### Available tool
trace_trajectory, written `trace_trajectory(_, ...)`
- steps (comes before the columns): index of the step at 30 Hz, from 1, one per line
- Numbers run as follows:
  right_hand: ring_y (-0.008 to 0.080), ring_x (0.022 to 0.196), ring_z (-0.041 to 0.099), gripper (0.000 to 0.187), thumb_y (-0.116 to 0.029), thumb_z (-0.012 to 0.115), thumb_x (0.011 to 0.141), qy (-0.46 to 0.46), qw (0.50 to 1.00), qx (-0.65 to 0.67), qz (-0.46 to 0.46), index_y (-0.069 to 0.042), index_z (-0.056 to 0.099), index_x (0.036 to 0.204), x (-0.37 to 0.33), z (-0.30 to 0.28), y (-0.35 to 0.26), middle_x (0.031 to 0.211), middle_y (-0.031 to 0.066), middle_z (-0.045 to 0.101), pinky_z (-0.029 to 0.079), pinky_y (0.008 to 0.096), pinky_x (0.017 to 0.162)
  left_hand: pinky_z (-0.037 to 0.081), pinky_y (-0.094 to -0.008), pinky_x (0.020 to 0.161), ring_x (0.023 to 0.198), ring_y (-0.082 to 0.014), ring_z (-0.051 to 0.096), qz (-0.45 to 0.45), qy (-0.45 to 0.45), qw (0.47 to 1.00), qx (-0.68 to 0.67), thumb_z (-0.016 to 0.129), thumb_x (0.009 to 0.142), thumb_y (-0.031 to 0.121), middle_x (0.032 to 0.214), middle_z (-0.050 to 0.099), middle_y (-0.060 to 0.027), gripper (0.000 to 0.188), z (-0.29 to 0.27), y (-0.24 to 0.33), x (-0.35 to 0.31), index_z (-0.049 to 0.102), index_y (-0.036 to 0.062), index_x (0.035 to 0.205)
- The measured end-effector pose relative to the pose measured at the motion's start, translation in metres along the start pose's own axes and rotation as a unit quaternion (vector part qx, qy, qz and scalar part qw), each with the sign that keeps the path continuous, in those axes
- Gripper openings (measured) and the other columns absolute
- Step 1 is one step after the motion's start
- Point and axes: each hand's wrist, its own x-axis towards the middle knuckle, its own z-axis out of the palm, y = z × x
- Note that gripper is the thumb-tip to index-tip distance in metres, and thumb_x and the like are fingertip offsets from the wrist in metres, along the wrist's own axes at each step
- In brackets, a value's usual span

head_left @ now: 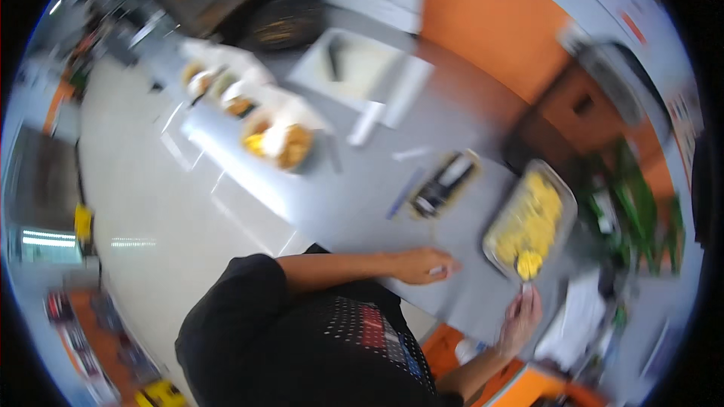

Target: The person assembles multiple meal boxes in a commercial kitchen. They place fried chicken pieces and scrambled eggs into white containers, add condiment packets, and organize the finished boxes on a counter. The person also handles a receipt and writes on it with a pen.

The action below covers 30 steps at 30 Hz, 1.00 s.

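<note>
My right hand (520, 320) is closed round the short, pale handle of a spoon (529, 265). Its round bowl carries yellow food at the near end of a tray. That tray (492, 250) is rectangular with a light rim and contains soft yellow food (534, 215). Over the counter's near edge, left of the tray, is my left hand (424, 265), its fingers curled in. A small whitish spot shows at those fingers, too blurred to name. Beyond it lies a dark, oblong thing (445, 185) with a pale label, beside a thin blue stick (405, 194).
Bowls of food (296, 147) with white paper line the counter's left edge. A white tray (354, 68) with a dark utensil and a round black pan (286, 22) stand farther back. Green leaves (630, 196) and a white package (573, 316) are at the right. The picture is motion-blurred.
</note>
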Motion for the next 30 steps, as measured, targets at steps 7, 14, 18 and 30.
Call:
trace_trajectory(7, 0.0047, 0.05, 0.04, 0.02, -0.012, 0.056, 0.096, -0.277, 0.892, 0.282, 0.22, 0.001, 0.055, 0.111, -0.033, 0.153, -0.172, 0.074, 0.0022, 0.052, 0.033, 0.0184, 0.042, 0.048, -0.038, 0.09, 0.103, -0.0242, 0.062, -0.14, 0.168, 0.966, -0.14, 0.051, 0.099, 0.025, 0.11, 0.066, -0.0134, 0.033, -0.081, -0.007, -0.176, 0.059, 0.0019, 0.121)
trace_trajectory(14, 0.0055, 0.05, 0.04, 0.022, -0.015, 0.055, 0.097, -0.484, 0.795, 0.259, 0.259, 0.003, 0.054, 0.11, -0.071, 0.402, -0.299, 0.075, 0.0024, 0.051, 0.031, 0.0186, 0.043, 0.049, -0.0295, 0.079, 0.084, -0.0126, 0.062, -0.221, 0.527, 0.814, -0.103, 0.052, 0.098, 0.02, 0.086, 0.067, -0.0072, 0.025, -0.233, -0.038, -0.347, 0.066, 0.0002, 0.107)
trace_trajectory(18, 0.005, 0.055, 0.042, 0.018, -0.013, 0.051, 0.098, -0.482, 0.787, 0.309, 0.231, 0.002, 0.055, 0.108, -0.107, 0.557, -0.33, 0.077, 0.001, 0.05, 0.034, 0.0184, 0.049, 0.047, -0.0281, 0.065, 0.07, -0.0135, 0.06, -0.212, 0.693, 0.686, 0.058, 0.057, 0.094, 0.015, 0.08, 0.068, -0.0082, 0.018, -0.328, -0.092, -0.433, 0.068, 0.0005, 0.099)
trace_trajectory(30, 0.0296, 0.097, 0.062, 0.019, -0.009, 0.049, 0.087, -0.356, 0.818, -0.314, -0.326, -0.001, 0.052, 0.104, -0.148, 0.754, -0.366, 0.101, 0.0176, 0.051, 0.055, 0.0406, 0.073, 0.051, -0.0437, 0.079, 0.082, -0.0333, 0.065, -0.246, 0.398, 0.799, 0.378, 0.069, 0.074, 0.015, 0.094, 0.067, -0.0139, 0.027, -0.562, -0.152, -0.45, 0.068, 0.0062, 0.099)
